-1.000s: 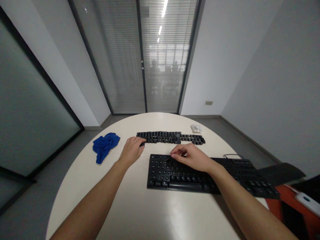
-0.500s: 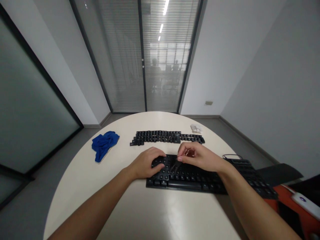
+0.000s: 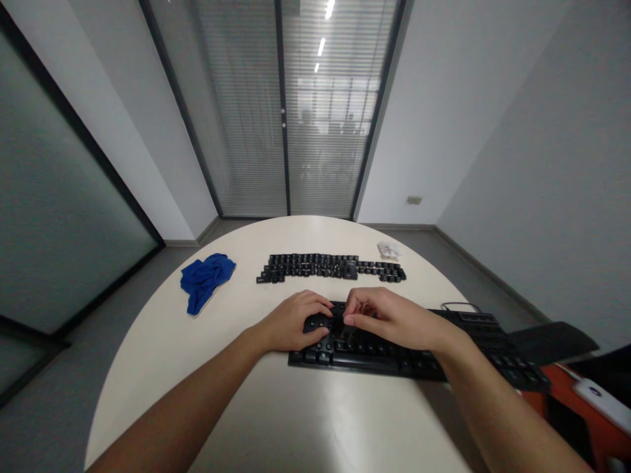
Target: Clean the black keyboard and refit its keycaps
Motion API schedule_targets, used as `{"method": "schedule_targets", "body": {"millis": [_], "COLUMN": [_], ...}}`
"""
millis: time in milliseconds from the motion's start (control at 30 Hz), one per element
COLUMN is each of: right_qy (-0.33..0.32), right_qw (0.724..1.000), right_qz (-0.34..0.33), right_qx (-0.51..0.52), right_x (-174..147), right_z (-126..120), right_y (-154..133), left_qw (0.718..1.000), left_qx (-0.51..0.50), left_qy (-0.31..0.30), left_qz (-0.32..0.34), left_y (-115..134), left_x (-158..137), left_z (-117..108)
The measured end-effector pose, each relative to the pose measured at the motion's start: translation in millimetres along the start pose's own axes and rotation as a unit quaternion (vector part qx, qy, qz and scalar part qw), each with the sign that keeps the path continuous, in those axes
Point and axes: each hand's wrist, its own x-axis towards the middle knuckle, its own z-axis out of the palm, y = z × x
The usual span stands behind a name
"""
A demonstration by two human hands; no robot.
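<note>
A black computer keyboard (image 3: 367, 363) lies in front of me, with many of its keycaps off at the left end. My left hand (image 3: 296, 322) grips that left end, fingers over the far part and thumb resting on the bare key sockets. Over the keyboard, just right of the left thumb, my right hand (image 3: 389, 318) is closed in a pinch on a small dark keycap puller (image 3: 347, 336) with thin wire prongs. Its tip is down among the keys; whether a keycap is caught in it I cannot tell.
Beyond the keyboard, loose black keycaps (image 3: 313, 265) lie in rows. A blue cloth (image 3: 207, 279) is at the left, a small clear bag (image 3: 389, 250) at the back right. At the right edge are a red-orange surface (image 3: 608, 437) and a white power strip (image 3: 604, 397).
My right hand has lowered and shifted slightly left with the keycap puller, which stands closer to the keys. The left hand stays on the keyboard, and the view has tilted slightly.
</note>
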Motion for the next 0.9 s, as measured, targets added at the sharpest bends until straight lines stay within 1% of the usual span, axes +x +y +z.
{"method": "schedule_targets", "body": {"millis": [167, 267, 367, 433, 500, 600, 733, 800, 900], "right_qy": [-0.013, -0.023, -0.039, -0.043, -0.037, -0.018, 0.022, 0.021, 0.019], "right_qw": [0.996, 0.993, 0.991, 0.989, 0.990, 0.995, 0.997, 0.997, 0.998], "right_qz": [-0.031, -0.053, -0.057, -0.056, -0.043, -0.011, -0.010, -0.010, 0.007], "right_qx": [-0.078, -0.104, -0.118, -0.130, -0.131, -0.097, -0.079, -0.075, -0.053], "right_x": [0, 1, 5, 8, 11, 11, 5, 3, 2], "right_z": [6, 10, 10, 8, 5, 5, 16, 22, 29], "right_y": [-11, -21, -27, -27, -22, -8, 9, 16, 25], "left_qw": [1.000, 1.000, 1.000, 1.000, 1.000, 1.000, 1.000, 1.000, 1.000], "left_qx": [-0.001, -0.005, -0.009, -0.007, -0.006, -0.003, -0.006, -0.006, -0.011], "left_qy": [0.002, 0.006, 0.007, 0.006, 0.004, 0.000, 0.003, 0.004, -0.002], "left_qz": [0.001, 0.003, 0.003, 0.002, 0.001, 0.001, 0.001, 0.002, -0.005], "left_y": [0, 1, 2, 2, 3, 2, 0, -1, 1], "left_x": [0, 0, 0, 0, 0, -1, 0, 0, 0], "left_z": [0, -1, -2, -2, -3, -3, -2, -2, -4]}}
